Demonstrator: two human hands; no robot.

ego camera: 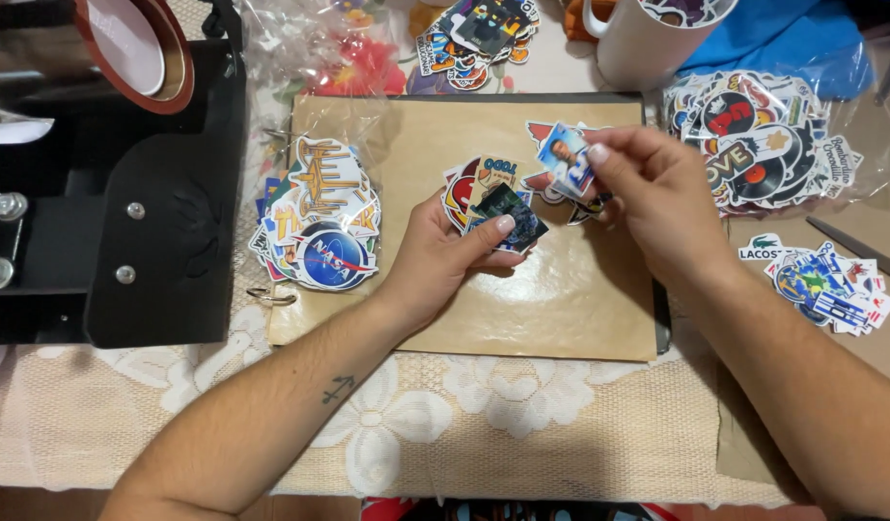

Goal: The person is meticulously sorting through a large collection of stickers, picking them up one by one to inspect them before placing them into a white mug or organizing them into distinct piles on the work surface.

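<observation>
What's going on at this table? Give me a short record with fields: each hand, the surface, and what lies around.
left hand: the left hand holds a small fanned stack of stickers, thumb on top
right hand: the right hand pinches a single sticker by its edge, lifted above the stack
surface: brown board on a lace tablecloth
left of board: sticker pile, black press machine
right of board: sticker piles in a clear bag
top: white mug

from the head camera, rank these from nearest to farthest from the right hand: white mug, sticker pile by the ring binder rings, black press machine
1. white mug, just above the right hand at the top edge.
2. sticker pile, left across the brown board.
3. black press machine, far left.
</observation>
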